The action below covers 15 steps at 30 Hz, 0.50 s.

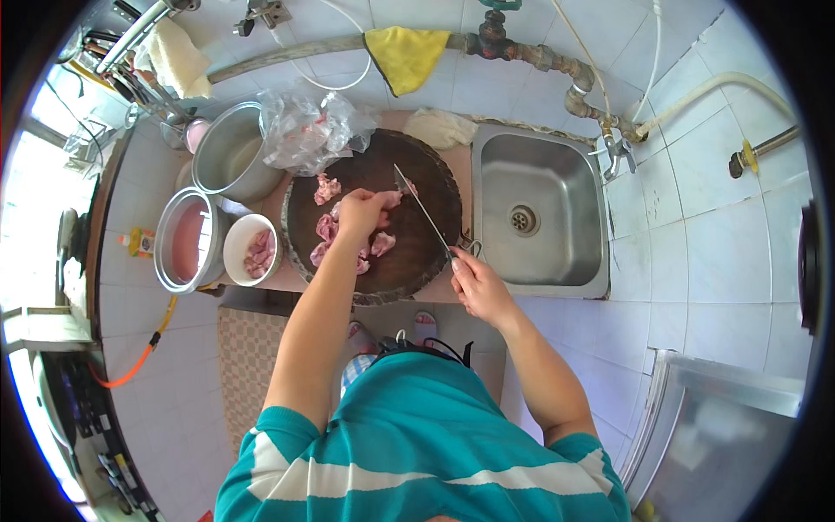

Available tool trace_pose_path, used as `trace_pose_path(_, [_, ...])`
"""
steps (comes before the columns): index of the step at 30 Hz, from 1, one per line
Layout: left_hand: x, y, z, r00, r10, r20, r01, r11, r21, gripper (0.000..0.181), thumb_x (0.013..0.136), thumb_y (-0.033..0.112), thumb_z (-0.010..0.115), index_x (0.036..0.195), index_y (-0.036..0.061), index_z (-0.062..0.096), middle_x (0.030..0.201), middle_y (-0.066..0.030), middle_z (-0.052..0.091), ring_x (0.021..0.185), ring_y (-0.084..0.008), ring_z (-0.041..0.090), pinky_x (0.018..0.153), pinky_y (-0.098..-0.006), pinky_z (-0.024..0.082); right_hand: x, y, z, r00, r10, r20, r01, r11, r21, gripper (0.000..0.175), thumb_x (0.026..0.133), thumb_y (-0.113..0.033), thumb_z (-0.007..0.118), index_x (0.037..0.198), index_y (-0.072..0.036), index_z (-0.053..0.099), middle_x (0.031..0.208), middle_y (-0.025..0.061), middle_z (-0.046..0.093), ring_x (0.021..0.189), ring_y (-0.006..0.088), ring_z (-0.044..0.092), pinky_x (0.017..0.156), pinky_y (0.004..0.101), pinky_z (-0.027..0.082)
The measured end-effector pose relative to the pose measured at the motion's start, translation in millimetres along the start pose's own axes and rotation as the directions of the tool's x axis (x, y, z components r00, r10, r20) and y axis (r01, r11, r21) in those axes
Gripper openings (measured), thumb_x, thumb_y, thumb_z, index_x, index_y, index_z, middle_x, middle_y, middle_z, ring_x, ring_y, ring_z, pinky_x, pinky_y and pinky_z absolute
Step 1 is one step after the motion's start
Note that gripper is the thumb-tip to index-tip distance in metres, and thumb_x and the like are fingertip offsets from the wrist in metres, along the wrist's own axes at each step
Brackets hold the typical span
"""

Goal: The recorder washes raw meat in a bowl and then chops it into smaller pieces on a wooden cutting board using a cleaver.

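A knife is gripped by its handle in my right hand, near the right rim of a round dark wooden chopping block. Its blade reaches up and left across the block, the tip beside a small piece of raw meat. My left hand has its fingers on another piece of raw meat, just left of the blade. Several more chunks lie under and around that hand, among them one at the lower right and one at the upper left.
Left of the block stand a white bowl with meat pieces, a metal pot of pinkish liquid and a larger metal pot. Crumpled clear plastic bags overlap the block's far edge. A steel sink adjoins on the right.
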<state>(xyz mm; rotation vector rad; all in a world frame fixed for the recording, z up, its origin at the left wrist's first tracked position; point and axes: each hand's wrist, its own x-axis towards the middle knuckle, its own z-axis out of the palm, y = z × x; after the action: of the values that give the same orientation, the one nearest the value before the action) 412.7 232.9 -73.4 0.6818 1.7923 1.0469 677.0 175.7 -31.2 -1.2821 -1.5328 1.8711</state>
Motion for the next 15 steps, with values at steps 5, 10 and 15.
trace_pose_path(5, [-7,-7,-2,0.919,0.38,-0.108,-0.229,0.737,0.636,0.039,0.072,0.037,0.066,0.072,-0.0019,0.065,0.073,-0.0238,0.066,0.075,-0.0376,0.067,0.072,-0.0442,0.051,0,3,4,1.0,-0.014,0.016,0.014,0.999,-0.035,0.044,0.102,-0.027,0.044,0.136,0.0,0.046,0.07,0.001,0.05,0.065,0.0113,0.049,0.061,0.0283,0.042])
trace_pose_path(10, [-7,-13,2,0.869,0.465,-0.168,-0.251,0.709,0.659,0.039,0.073,0.037,0.07,0.071,-0.0016,0.062,0.068,-0.0212,0.065,0.07,-0.035,0.066,0.068,-0.0428,0.05,0,0,12,0.982,-0.189,0.014,0.187,0.952,-0.243,0.044,0.101,-0.027,0.044,0.135,0.001,0.047,0.087,0.0151,0.065,0.081,0.0265,0.063,0.076,0.0354,0.048])
trace_pose_path(15, [-6,-14,11,0.873,0.436,-0.217,-0.261,0.795,0.548,0.04,0.074,0.033,0.074,0.065,0.0002,0.053,0.061,-0.0171,0.06,0.062,-0.0307,0.062,0.061,-0.042,0.047,-1,0,15,0.988,-0.152,0.018,0.149,0.931,-0.334,0.044,0.1,-0.026,0.044,0.135,0.001,0.048,0.102,0.0233,0.066,0.1,0.0347,0.063,0.087,0.0381,0.046])
